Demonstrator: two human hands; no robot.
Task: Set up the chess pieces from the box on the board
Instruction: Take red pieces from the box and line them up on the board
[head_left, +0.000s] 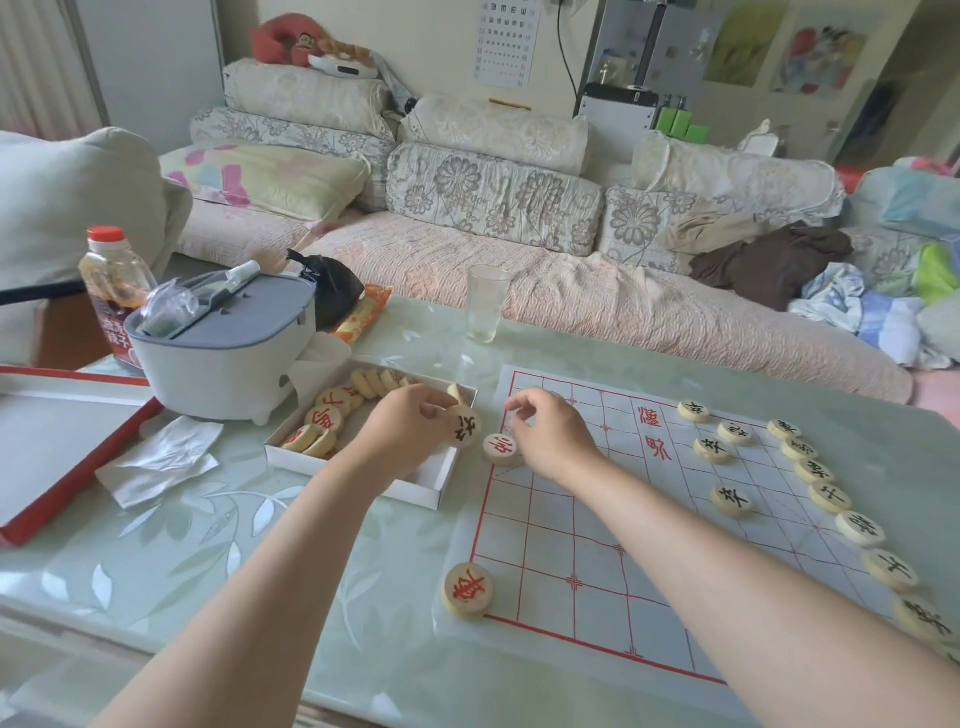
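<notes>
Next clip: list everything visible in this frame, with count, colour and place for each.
board: one, white sheet with red grid, on the table's right part.
black-marked pieces: at least eleven, pale discs, along the board's right side.
red-marked pieces: two, pale discs, at the board's left edge.
box: one, white, left of the board.
boxed pieces: several, pale with red marks, in the box.
glass: one, clear, at the table's far edge.
bottle: one, red cap, far left.
container: one, grey and white, behind the box.
tissue: one, white, left of the box.
table: one, pale green.
left hand: pinches the held piece, black-marked, above the box.
right hand: fingers curled at the board's left edge; whether it holds anything cannot be told.
</notes>
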